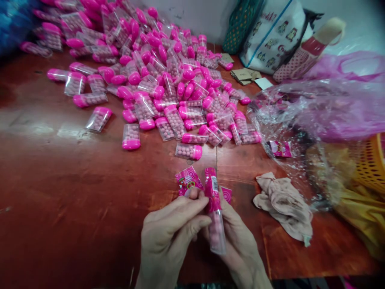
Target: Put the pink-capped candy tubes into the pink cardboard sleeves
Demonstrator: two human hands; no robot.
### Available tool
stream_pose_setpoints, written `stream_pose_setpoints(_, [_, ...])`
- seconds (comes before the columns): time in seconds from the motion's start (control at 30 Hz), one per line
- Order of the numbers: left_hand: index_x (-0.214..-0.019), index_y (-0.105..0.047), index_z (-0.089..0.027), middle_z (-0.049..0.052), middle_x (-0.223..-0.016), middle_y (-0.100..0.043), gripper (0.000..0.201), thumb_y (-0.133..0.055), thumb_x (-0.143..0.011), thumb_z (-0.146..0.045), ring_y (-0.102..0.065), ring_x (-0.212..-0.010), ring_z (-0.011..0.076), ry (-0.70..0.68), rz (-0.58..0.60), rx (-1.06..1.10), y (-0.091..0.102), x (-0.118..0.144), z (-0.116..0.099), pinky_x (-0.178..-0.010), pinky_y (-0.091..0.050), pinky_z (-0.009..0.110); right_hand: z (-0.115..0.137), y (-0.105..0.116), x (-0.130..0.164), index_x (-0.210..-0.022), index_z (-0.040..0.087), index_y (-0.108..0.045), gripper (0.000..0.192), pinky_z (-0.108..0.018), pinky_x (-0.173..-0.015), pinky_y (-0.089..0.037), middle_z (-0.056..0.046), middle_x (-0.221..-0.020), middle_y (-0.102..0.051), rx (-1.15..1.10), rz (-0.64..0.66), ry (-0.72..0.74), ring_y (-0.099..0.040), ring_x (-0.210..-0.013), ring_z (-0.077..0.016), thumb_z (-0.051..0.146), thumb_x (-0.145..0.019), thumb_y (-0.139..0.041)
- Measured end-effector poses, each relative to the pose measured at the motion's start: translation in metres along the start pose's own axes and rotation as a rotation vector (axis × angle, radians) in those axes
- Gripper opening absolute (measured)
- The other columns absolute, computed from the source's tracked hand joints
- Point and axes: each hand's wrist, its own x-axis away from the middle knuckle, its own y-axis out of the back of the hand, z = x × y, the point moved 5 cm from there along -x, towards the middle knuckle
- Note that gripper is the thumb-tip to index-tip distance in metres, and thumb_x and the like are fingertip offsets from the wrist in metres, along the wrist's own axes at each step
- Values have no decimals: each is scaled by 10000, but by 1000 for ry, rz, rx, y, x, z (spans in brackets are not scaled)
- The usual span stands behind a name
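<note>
My right hand [237, 237] is wrapped around the right side of a clear flat candy container [217, 237] filled with pink balls. A shiny pink printed sleeve [213, 188] with a barcode covers the container's upper part. From the left, my left hand [171, 233] presses its closed fingers and thumb against the sleeve and the container's side. Another printed pink sleeve [189, 179] lies flat on the table just beyond my left fingers. Part of a further pink printed piece [226, 194] shows behind my right fingers.
A big heap of pink-capped candy containers [168, 88] spreads over the back of the red-brown table [75, 192]. One container [189, 151] lies closest to my hands. To the right are a crumpled cloth [285, 204], clear plastic wrapping [282, 120] and a yellow basket [371, 164]. Bags [270, 36] stand behind.
</note>
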Motion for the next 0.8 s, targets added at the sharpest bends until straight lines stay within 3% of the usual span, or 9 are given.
stream_pose_setpoints(0.1, [-999, -713, -155, 11, -748, -695, 256, -631, -774, -65, -579, -489, 65, -88, 18, -112, 3, -1, -7, -477, -518, 137, -2, -3, -2, -803, 161, -749, 279, -164, -510, -526, -13, -752, -713, -7, -13, 10, -610, -540, -90, 402, -665, -779])
stream_pose_setpoints(0.27, [-958, -677, -75, 82, -848, -719, 208, -497, -854, -60, -666, -671, 100, -294, 140, -406, 2, -4, -16, -662, -549, 149, -5, 3, -3, -836, 177, -746, 264, -221, -516, -532, -22, -682, -684, 30, -57, 43, -583, -526, -121, 396, -690, -761])
stream_pose_setpoints(0.4, [-911, -647, -57, 99, -832, -718, 217, -434, -871, -59, -680, -817, 128, -468, 186, -607, 2, -8, -22, -793, -518, 166, -6, 11, -1, -861, 184, -741, 167, -187, -473, -494, 25, -524, -598, 32, -106, 88, -487, -438, -78, 320, -768, -713])
stream_pose_setpoints(0.5, [-897, -622, -99, 51, -802, -714, 200, -425, -877, -75, -677, -780, 124, -512, 212, -684, 1, -11, -24, -737, -524, 172, -8, 13, 0, -897, 163, -729, 205, -154, -422, -446, 38, -498, -556, 54, -167, 80, -447, -429, -60, 331, -783, -701])
stream_pose_setpoints(0.6, [-822, -573, -161, -3, -713, -679, 194, -406, -886, -85, -663, -723, 118, -504, 252, -687, 0, -12, -25, -633, -511, 177, -8, 11, 0, -876, 140, -726, 231, -153, -402, -426, 26, -541, -569, 93, -188, 96, -444, -437, -59, 344, -767, -711])
stream_pose_setpoints(0.8, [-693, -518, -180, -12, -670, -595, 187, -476, -853, -92, -560, -537, 80, -174, 335, -450, 4, -14, -4, -496, -436, 180, -6, 11, -3, -833, 150, -712, 221, -159, -414, -426, 27, -542, -549, 131, -226, 86, -466, -451, -69, 366, -797, -676])
